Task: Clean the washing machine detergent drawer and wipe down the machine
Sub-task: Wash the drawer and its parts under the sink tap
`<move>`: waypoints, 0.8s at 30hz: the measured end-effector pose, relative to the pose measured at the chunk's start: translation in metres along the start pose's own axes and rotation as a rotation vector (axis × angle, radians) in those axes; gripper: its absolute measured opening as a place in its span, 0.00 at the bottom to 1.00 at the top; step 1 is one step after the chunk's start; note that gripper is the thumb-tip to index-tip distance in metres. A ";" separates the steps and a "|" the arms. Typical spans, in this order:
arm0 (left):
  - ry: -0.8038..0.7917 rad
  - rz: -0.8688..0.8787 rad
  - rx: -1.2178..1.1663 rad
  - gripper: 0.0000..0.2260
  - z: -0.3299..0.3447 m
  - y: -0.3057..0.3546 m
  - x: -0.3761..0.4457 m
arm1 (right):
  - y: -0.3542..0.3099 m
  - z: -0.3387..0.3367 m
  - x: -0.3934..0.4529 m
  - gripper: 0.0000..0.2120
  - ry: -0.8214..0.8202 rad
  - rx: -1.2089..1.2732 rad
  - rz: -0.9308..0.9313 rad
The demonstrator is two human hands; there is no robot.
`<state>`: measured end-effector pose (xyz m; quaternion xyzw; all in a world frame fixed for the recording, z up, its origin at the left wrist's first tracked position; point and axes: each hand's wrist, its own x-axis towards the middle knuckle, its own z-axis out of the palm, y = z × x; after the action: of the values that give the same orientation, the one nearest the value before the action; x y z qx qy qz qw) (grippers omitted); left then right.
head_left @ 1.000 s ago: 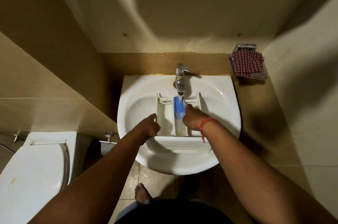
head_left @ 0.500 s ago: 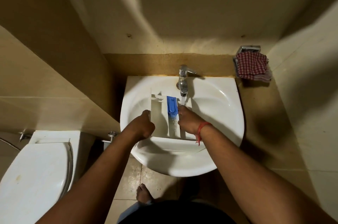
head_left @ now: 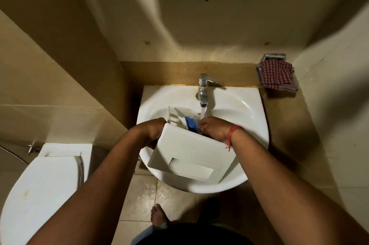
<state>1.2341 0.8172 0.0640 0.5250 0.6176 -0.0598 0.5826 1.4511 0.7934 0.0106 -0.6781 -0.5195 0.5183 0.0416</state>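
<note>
Left hand (head_left: 151, 132) and right hand (head_left: 214, 127) grip the tilted detergent drawer (head_left: 189, 154) under running water.

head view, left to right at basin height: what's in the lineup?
toilet lid → left hand → blue insert of the detergent drawer → right hand → checkered cloth

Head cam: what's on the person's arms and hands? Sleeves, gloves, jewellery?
Both forearms are bare: no sleeves in view, no gloves. The left hand has nothing on it. The right hand has a red thread bracelet at the wrist, loose ends hanging.
</note>
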 end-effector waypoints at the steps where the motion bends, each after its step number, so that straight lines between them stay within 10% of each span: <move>1: -0.023 -0.001 -0.025 0.07 0.001 -0.003 0.001 | 0.001 -0.005 -0.003 0.09 0.018 0.033 0.016; 11: -0.054 -0.002 -0.379 0.21 0.019 -0.032 0.011 | 0.040 -0.016 -0.023 0.07 0.477 0.187 0.016; 24: 0.190 -0.063 -0.618 0.35 0.055 -0.036 0.001 | 0.032 0.014 -0.033 0.13 0.552 0.623 -0.013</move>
<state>1.2441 0.7639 0.0267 0.3073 0.6741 0.1616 0.6520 1.4649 0.7474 0.0069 -0.7433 -0.3112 0.4491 0.3860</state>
